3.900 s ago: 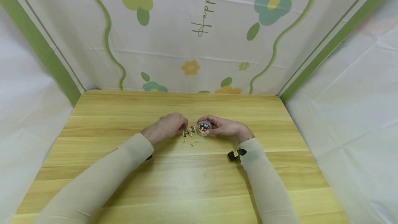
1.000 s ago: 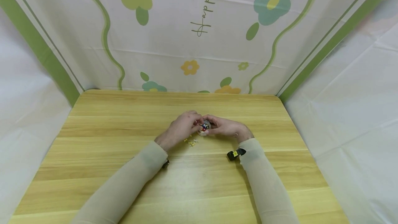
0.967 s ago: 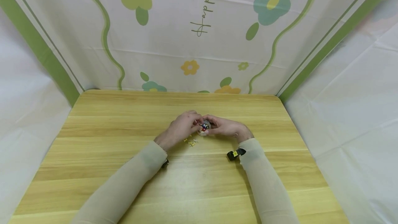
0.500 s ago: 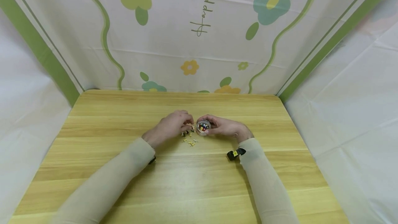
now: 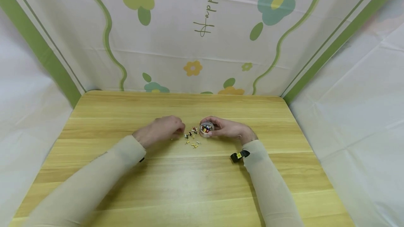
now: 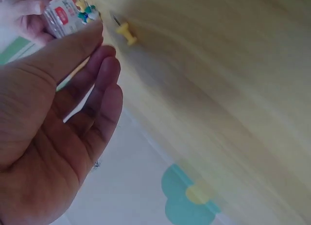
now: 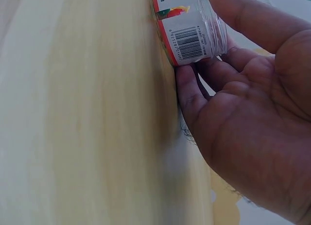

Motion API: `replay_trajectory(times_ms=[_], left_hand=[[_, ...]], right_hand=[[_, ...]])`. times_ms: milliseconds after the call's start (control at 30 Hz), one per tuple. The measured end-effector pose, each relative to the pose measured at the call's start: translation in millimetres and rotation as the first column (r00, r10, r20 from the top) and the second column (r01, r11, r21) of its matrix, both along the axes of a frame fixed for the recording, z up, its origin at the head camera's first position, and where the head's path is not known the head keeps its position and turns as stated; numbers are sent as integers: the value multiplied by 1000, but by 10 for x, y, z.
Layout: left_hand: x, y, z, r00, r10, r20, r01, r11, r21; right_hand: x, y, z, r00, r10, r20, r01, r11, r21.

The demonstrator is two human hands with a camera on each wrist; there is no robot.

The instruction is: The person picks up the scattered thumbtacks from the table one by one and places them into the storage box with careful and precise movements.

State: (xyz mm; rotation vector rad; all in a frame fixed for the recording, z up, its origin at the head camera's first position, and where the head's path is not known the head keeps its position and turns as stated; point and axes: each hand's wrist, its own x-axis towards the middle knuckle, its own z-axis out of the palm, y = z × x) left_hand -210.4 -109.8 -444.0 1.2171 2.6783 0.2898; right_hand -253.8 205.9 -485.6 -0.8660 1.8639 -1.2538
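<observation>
Left hand [image 5: 161,129] curves loosely beside a yellow pushpin [image 6: 127,34]; right hand [image 5: 229,129] grips the jar [image 7: 189,30].

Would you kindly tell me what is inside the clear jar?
Inside the jar, push pins, including red, white and blue ones, show at the open top; whatever lies beneath them is covered.

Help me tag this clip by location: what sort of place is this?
Probably a small curtained-off booth, perhaps set up for recording tabletop work: there is a wood-grain table, a flower-printed cloth behind it, and pale sheets at both sides.
</observation>
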Motion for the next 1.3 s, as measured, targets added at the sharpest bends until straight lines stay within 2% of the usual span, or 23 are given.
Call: replay_trajectory(times_ms=[100,333,533,900,1300], left_hand=[[-14,-61,16,999,-39,-11,39,999,-26],[-48,-176,31,994,-104,33,105,994,-26],[-59,-227,11,992,-107,72,110,993,-39],[-69,-216,-32,991,-128,48,130,991,-42],[-38,-116,-30,995,-94,29,92,994,58]], right_hand=[[-7,3,-4,1000,2,5,-2,1000,-1],[-10,4,-5,1000,-4,20,4,1000,1],[-3,2,2,1000,-5,19,5,1000,-1],[-6,2,-6,1000,-10,18,10,1000,3],[-16,6,-33,999,-20,27,19,1000,18]])
